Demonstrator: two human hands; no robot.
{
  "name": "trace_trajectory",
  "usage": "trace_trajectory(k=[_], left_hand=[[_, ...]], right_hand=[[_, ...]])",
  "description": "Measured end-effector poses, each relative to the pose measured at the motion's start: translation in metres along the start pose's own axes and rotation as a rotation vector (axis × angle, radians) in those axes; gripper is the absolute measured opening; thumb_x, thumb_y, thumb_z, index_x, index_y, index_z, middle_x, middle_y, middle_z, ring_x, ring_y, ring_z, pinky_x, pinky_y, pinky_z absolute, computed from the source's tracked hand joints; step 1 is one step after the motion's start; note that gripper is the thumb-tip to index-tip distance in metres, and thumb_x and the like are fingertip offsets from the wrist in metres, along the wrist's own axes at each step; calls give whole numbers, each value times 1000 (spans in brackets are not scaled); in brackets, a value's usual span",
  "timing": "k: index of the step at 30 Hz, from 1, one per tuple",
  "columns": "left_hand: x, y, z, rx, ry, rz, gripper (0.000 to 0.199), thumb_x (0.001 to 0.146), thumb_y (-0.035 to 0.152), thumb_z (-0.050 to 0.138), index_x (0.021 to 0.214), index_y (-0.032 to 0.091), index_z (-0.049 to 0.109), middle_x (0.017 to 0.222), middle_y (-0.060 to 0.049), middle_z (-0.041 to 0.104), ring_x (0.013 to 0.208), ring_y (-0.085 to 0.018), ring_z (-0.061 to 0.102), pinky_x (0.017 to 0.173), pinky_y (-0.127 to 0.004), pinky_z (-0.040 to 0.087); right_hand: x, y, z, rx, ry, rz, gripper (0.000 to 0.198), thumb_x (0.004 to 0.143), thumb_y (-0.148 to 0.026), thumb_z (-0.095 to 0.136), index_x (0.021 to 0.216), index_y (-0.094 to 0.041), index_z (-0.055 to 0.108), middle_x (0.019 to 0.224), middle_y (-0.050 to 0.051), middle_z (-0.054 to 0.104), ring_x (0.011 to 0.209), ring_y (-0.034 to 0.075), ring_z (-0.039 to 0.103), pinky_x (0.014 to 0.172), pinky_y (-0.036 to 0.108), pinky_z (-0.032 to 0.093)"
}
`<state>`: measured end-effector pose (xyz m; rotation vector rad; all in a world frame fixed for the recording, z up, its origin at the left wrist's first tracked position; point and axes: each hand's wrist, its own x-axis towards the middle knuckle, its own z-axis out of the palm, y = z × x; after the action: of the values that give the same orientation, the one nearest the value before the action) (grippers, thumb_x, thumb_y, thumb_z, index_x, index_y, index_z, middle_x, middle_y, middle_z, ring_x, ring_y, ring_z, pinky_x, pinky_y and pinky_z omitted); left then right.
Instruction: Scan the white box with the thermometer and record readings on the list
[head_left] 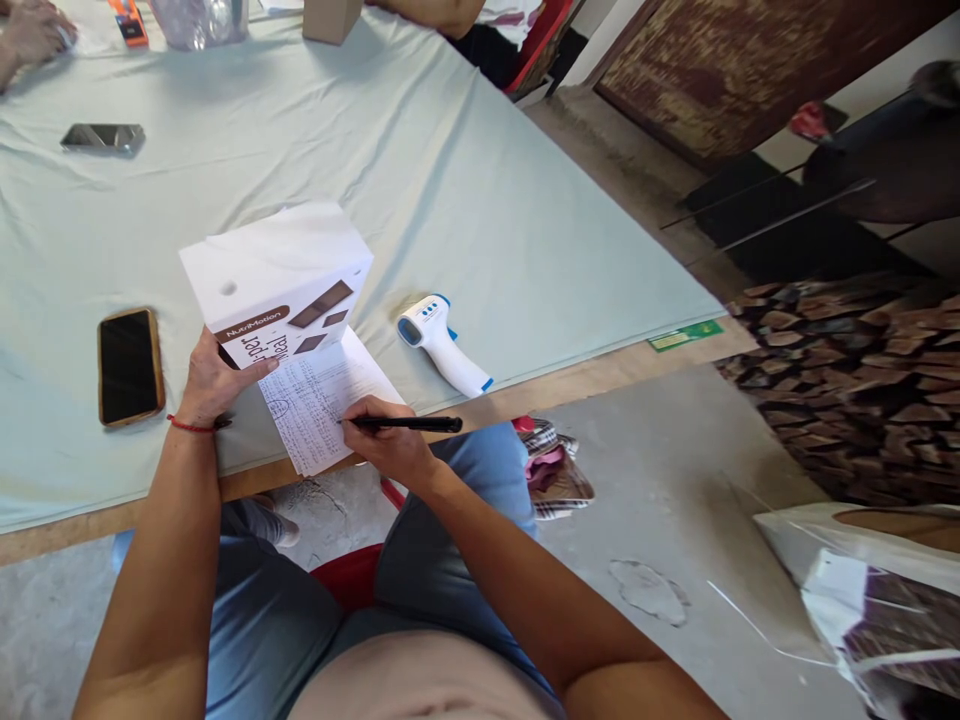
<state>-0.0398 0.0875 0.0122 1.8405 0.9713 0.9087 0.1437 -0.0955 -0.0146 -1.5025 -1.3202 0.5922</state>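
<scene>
My left hand (208, 380) grips the near left edge of a white printed box (277, 262), its thumb across the side marked "NutriMotion". The box is tilted on the table, over the far part of a sheet of paper (300, 410) covered in handwritten lines. In my right hand (390, 442) is a black pen (424, 424). That hand rests on the sheet's right side, and its fingers hide the pen tip. To the right of the box lies a white and blue infrared thermometer (442, 345). A phone in a brown case (130, 367) is left of my left hand.
A pale green cloth (525, 230) covers the table, whose wooden edge runs in front of me. Farther off lie a second phone (103, 138) and a cardboard box (331, 18). Another person's hand (36, 35) is at the far left. Stacked firewood (862, 390) stands right.
</scene>
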Motion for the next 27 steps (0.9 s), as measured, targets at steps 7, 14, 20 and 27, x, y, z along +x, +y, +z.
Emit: trace_trajectory(k=[7, 14, 20, 27], left_hand=[[-1, 3, -1, 24, -11, 2, 73, 57, 52, 88, 116, 18, 62, 114, -10, 71, 110, -32, 65, 97, -50, 53], [0, 1, -1, 32, -7, -5, 74, 56, 53, 89, 116, 18, 62, 115, -11, 70, 110, -33, 65, 99, -52, 52], [-1, 2, -1, 27, -13, -8, 74, 56, 54, 88, 116, 19, 62, 116, -10, 70, 112, -32, 65, 99, -51, 52], [0, 2, 0, 9, -2, 3, 73, 55, 56, 89, 114, 20, 63, 112, -9, 71, 112, -33, 64, 99, -53, 52]], right_hand=[[1, -2, -2, 38, -42, 20, 6, 72, -20, 56, 67, -21, 59, 58, -3, 57, 52, 10, 48, 51, 22, 41], [2, -2, -2, 53, -22, 8, 7, 72, -20, 54, 66, -21, 58, 59, -3, 56, 54, 10, 48, 53, 23, 42], [1, 0, -2, 53, -13, 30, 5, 72, -22, 56, 67, -21, 58, 60, -3, 56, 54, 10, 47, 54, 23, 42], [1, -2, -3, -6, 0, -4, 7, 73, -22, 55, 66, -22, 58, 59, -3, 56, 54, 11, 47, 56, 24, 44]])
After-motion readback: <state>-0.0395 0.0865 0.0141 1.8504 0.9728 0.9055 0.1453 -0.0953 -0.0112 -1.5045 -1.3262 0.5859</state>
